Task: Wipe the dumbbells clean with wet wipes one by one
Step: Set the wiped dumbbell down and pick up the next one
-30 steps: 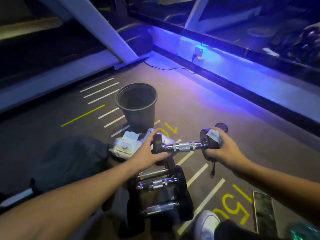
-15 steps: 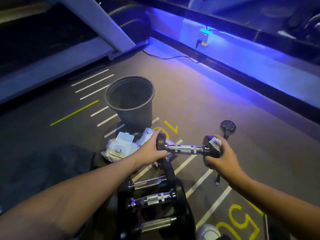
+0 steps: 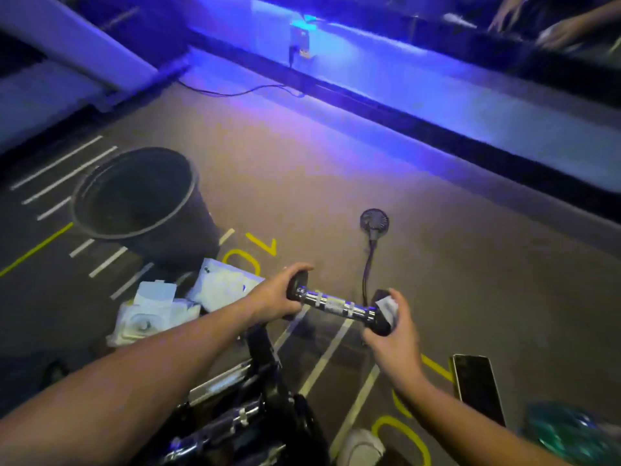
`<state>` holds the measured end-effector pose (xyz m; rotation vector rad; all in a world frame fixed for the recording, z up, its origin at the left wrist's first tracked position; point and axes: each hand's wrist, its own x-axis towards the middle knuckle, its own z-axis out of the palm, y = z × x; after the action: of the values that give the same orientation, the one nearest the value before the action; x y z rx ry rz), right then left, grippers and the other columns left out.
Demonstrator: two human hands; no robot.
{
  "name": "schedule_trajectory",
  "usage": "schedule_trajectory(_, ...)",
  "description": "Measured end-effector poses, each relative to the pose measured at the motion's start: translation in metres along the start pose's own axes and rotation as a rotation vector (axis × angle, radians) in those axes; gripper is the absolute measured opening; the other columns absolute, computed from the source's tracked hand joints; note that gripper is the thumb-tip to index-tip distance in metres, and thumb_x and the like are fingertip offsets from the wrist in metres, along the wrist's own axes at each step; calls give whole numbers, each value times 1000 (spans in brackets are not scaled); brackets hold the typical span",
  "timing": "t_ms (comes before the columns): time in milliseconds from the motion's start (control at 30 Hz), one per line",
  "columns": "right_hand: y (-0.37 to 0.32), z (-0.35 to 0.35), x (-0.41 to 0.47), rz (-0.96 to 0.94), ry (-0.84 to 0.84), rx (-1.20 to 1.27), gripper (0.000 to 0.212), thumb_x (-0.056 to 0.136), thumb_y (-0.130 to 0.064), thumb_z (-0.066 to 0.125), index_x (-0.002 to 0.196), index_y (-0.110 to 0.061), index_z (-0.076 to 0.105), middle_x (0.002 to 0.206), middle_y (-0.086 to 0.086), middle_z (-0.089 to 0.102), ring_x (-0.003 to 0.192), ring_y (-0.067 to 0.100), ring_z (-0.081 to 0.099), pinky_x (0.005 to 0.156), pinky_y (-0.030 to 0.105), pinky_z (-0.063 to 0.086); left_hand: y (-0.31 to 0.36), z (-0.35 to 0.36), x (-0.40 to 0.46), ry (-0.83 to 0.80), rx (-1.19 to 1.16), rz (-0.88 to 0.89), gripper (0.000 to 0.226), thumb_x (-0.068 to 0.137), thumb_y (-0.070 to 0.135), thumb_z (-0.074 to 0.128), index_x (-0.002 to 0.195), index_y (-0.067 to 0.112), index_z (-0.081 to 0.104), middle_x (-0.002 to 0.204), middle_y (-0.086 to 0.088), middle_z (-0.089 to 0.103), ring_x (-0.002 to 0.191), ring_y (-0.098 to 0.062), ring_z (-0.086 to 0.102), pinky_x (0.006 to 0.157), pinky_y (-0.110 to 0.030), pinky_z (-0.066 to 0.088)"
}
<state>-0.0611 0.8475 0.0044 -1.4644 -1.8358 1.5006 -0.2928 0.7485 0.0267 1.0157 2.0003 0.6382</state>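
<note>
Gym: floor (image 3: pixel 420 230) with white distance lines (image 3: pixel 60 176) and yellow numerals (image 3: pixel 242 260); dumbbells on a rack (image 3: pixel 255 422); treadmill frame (image 3: pixel 84 38); blue strip lighting.

Rack dumbbells (image 3: pixel 232 428) — blurred, cut by bottom edge.

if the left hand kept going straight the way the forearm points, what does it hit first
Likely nothing soon. The left hand, gripping the dumbbell, points up-right over bare floor; the small fan lies nearest that line, but depth is unclear.
</note>
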Motion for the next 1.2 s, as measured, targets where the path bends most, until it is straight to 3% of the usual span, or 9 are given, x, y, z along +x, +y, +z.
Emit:
schedule_trajectory(100, 17, 12, -4, 34, 13, 66, 78, 53, -29, 67, 125, -47, 46, 113, -3, 62, 96, 23, 64, 89, 46, 54, -11, 5, 9, -32, 56, 9, 81, 72, -5, 68, 144, 25, 46, 125, -6, 56, 109, -18, 58, 84, -10, 43)
schedule_trajectory(200, 26, 22, -13, 65, 26, 94, 76, 54, -25, 69, 125, -44, 48, 113, -4, 62, 99, 20, 64, 92, 41, 53, -19, 7, 12, -69, 106, 17, 80, 73, -5, 68, 145, 22, 46, 126, 0, 54, 111, -14, 56, 83, -4, 38)
schedule_trajectory(367, 43, 31, -20, 74, 13, 89, 77, 58, -16, 72, 127, -41, 50, 110, -1, 60, 100, 20, 62, 91, 36, 52, -36, 20, 10, -90, 125, -1, 80, 71, 0, 69, 145, 22, 47, 134, 0, 56, 121, -16, 56, 103, -24, 44)
schedule_trajectory(533, 52, 31, -42, 102, 72, 83, 81, 68, 7, 75, 129, -38, 47, 117, -11, 52, 105, 10, 54, 90, 25, 43, -38, 27, 6, -90, 89, 17, 77, 73, -5, 67, 143, 22, 49, 130, 5, 58, 116, -10, 57, 94, -10, 41)
schedule_trajectory(633, 55, 32, -61, 150, 110, 106, 80, 70, 7, 76, 133, -32, 46, 122, -1, 49, 107, 16, 53, 91, 30, 45, -34, 28, 7, -153, 105, 28, 75, 74, -6, 67, 141, 21, 50, 125, 9, 56, 114, -9, 56, 94, -11, 41)
schedule_trajectory(767, 61, 29, -73, 202, 106, 121, 80, 71, 10, 76, 131, -32, 45, 122, 3, 46, 105, 18, 52, 88, 30, 44, -35, 39, 5, -213, 153, 50, 75, 73, -2, 68, 142, 24, 50, 132, 8, 58, 120, -11, 57, 103, -26, 45)
schedule_trajectory(967, 63, 25, -73, 191, 82, 39, 80, 71, -1, 82, 127, -43, 42, 120, -3, 42, 114, 21, 50, 97, 44, 49, -28, 36, 4, -239, 213, 64, 76, 76, 0, 69, 145, 21, 45, 140, 3, 49, 127, -12, 50, 103, -16, 38)
schedule_trajectory(1100, 55, 14, -66, 143, 86, 2, 74, 73, -7, 84, 126, -39, 43, 120, -3, 41, 113, 16, 46, 92, 34, 45, -24, 29, 2, -235, 218, 61, 82, 74, 12, 77, 147, 24, 42, 144, 5, 44, 129, -12, 48, 109, -25, 40)
schedule_trajectory(1200, 50, 4, -60, 79, 91, -36, 72, 74, -10, 84, 127, -37, 45, 126, -5, 41, 113, 12, 45, 94, 39, 50, -19, 23, -3, -204, 214, 72, 84, 75, 10, 78, 148, 23, 40, 145, 5, 43, 132, -11, 45, 105, -13, 34)
